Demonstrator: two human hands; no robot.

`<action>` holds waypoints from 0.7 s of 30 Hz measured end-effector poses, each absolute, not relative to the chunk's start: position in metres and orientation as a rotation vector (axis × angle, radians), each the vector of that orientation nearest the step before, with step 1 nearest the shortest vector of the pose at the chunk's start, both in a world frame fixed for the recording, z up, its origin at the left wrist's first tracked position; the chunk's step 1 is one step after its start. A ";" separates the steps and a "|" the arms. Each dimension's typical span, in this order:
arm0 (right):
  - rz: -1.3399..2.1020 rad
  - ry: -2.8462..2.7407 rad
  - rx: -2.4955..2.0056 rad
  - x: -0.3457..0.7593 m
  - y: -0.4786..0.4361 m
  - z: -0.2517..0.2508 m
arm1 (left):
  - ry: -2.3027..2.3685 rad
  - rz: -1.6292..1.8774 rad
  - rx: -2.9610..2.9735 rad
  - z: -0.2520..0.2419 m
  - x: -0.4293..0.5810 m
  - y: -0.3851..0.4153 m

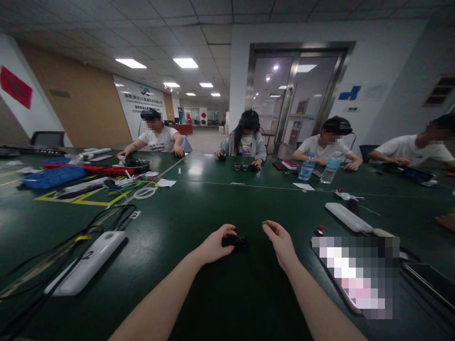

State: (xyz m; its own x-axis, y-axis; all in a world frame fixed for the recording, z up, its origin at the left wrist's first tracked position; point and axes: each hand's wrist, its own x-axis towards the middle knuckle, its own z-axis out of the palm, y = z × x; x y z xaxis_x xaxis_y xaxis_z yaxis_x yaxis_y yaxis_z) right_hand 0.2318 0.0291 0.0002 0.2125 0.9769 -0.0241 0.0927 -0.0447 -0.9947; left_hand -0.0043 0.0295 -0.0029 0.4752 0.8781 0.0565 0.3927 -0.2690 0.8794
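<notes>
Your left hand point(214, 245): grasping a black device point(236, 242) on the near green table point(199, 208); your right hand point(280, 244): fingertips pinching a small dark piece point(265, 222), just right of the device.

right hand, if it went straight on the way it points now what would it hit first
The right hand has open green tabletop ahead, so the first thing looks like the small black parts before the person seated opposite, though depth is hard to judge.

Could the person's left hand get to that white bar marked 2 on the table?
Probably yes: the left hand would first have to leave the small black object, but nothing appears to stand between it and the white bar marked 2.
</notes>
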 end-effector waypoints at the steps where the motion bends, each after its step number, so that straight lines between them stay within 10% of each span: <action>1: 1.026 -1.091 -1.393 0.231 0.030 -0.001 | 1.059 0.712 1.863 -0.003 -0.004 0.029; 21: 1.003 -1.110 -1.453 0.228 0.026 0.003 | 1.049 0.710 1.875 -0.008 -0.007 0.031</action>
